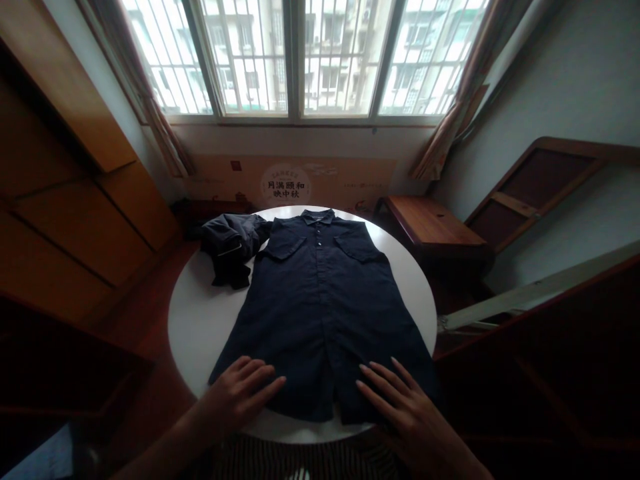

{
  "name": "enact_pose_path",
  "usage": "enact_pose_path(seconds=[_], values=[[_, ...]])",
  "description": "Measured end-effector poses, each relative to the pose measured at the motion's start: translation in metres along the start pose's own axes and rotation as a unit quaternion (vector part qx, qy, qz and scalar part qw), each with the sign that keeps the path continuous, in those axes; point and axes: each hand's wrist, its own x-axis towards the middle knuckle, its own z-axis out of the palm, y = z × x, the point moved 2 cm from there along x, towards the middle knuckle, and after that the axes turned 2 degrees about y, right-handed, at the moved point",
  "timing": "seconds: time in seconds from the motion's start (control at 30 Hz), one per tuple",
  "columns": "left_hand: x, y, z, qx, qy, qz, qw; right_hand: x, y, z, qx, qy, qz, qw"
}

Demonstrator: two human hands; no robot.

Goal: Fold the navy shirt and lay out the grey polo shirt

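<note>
A dark navy shirt (320, 300) lies spread flat, front side up, its collar at the far edge of the round white table (193, 320). The sleeves are not visible; the sides look straight. My left hand (240, 390) rests near the lower left corner of the hem, its fingers stretched out. Over the lower right part of the shirt lies my right hand (400, 393), palm down with fingers spread. Neither hand grips anything. The button placket runs down the shirt's middle to the hem.
A crumpled dark garment (233, 240) lies at the table's far left. Beyond the table stand a wooden stool (430, 223) at the right and a long printed box (330, 180) beneath the window. Wooden cabinets (65, 220) line the left side.
</note>
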Motion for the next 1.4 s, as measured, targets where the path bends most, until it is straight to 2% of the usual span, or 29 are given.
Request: enact_pose_path(seconds=[0.1,0.23,0.33,0.47,0.57,0.67,0.77,0.87,0.97,1.1,1.23,1.4], values=[[0.025,0.014,0.011,-0.013,-0.002,0.042,0.999,0.012,-0.008,-0.004,0.038,-0.050,-0.012,0.998],[0.042,0.020,0.017,-0.030,0.007,0.035,0.999,0.016,-0.021,-0.013,0.070,-0.046,0.002,0.996],[0.049,0.017,0.013,-0.035,0.016,0.015,0.999,0.026,-0.036,-0.011,0.069,-0.006,0.020,0.997],[0.057,0.010,0.005,-0.050,0.027,0.022,0.998,0.050,-0.048,0.003,0.047,0.065,0.057,0.995],[0.060,0.010,0.002,-0.053,-0.028,0.041,0.997,0.065,-0.050,0.011,0.039,0.116,0.042,0.992],[0.061,0.014,0.002,-0.054,-0.075,0.063,0.994,0.072,-0.049,0.007,0.052,0.136,0.027,0.989],[0.061,0.016,0.001,-0.057,-0.091,0.073,0.992,0.067,-0.045,-0.007,0.068,0.121,0.032,0.990],[0.062,0.010,-0.003,-0.083,-0.085,0.068,0.991,0.046,-0.038,-0.020,0.048,0.099,0.016,0.994],[0.066,0.004,-0.008,-0.118,-0.062,0.054,0.990,0.019,-0.024,-0.023,0.013,0.071,0.007,0.997],[0.070,0.003,-0.007,-0.137,-0.030,0.035,0.990,-0.004,-0.009,-0.021,-0.029,0.101,0.014,0.994],[0.068,0.008,0.001,-0.139,-0.022,0.043,0.989,-0.005,-0.009,-0.027,-0.020,0.133,0.006,0.991],[0.062,0.012,-0.002,-0.127,-0.095,0.114,0.981,0.003,-0.015,-0.037,0.002,0.136,-0.016,0.991]])
